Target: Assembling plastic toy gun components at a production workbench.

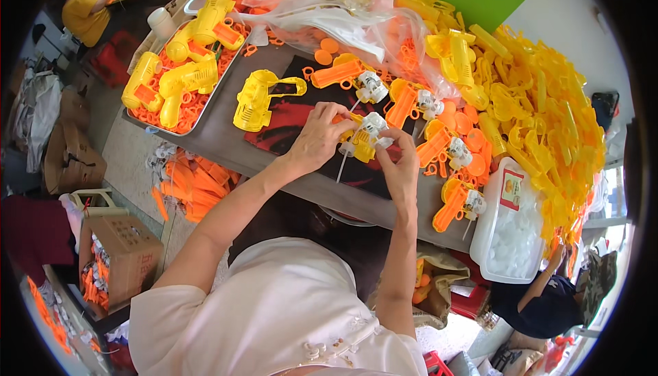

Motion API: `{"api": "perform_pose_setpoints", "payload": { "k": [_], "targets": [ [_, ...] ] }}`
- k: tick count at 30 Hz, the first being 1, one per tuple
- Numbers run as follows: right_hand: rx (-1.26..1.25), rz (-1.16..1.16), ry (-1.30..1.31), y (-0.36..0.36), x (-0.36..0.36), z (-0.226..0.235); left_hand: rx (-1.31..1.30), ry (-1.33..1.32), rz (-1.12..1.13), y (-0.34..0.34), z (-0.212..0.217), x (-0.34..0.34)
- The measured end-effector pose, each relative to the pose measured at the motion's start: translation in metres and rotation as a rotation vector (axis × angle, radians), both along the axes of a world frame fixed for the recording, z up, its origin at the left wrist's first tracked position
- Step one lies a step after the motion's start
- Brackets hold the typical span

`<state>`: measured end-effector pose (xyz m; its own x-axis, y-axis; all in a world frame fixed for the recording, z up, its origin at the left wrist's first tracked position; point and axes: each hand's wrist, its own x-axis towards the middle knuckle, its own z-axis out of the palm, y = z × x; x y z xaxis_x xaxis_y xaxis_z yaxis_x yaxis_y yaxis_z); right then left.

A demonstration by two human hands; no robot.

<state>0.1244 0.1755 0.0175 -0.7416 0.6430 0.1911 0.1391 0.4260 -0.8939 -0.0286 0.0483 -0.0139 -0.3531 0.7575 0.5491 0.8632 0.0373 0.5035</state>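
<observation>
Over the dark red and black mat (273, 144), my left hand (317, 136) pinches the edge of a yellow toy-gun half-shell (360, 148). A white mechanism (373, 124) sits in that shell, and a thin pale rod (342, 165) sticks out below it. My right hand (401, 167) is closed at the shell's right side, finger and thumb on a small translucent white piece (385, 142). Left of my hands lies another yellow half-shell (253, 102). Beyond and to the right are several part-built toy guns, such as one with an orange piece (336, 73) and one near the edge (449, 206).
A metal tray (199, 124) of orange parts and yellow toy guns stands at left. At right, a white plastic tub (488, 239) holds translucent pieces beside a large heap of yellow shells (541, 115). Plastic bags (322, 13) lie at the back. Other people (88, 16) are nearby.
</observation>
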Motion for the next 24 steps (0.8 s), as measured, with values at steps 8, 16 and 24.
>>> {"api": "perform_pose_setpoints", "payload": {
  "k": [8, 16, 24],
  "targets": [
    [0.294, 0.018, -0.048, -0.001, -0.005, 0.012, 0.053, 0.316, -0.106, 0.01, 0.048, 0.004],
    [0.314, 0.009, 0.029, -0.007, -0.008, 0.011, -0.068, 0.259, -0.193, 0.024, 0.028, -0.001],
    [0.512, -0.2, 0.005, -0.014, -0.003, -0.029, 0.012, -0.382, -0.201, 0.014, 0.02, -0.015]
  ]
}}
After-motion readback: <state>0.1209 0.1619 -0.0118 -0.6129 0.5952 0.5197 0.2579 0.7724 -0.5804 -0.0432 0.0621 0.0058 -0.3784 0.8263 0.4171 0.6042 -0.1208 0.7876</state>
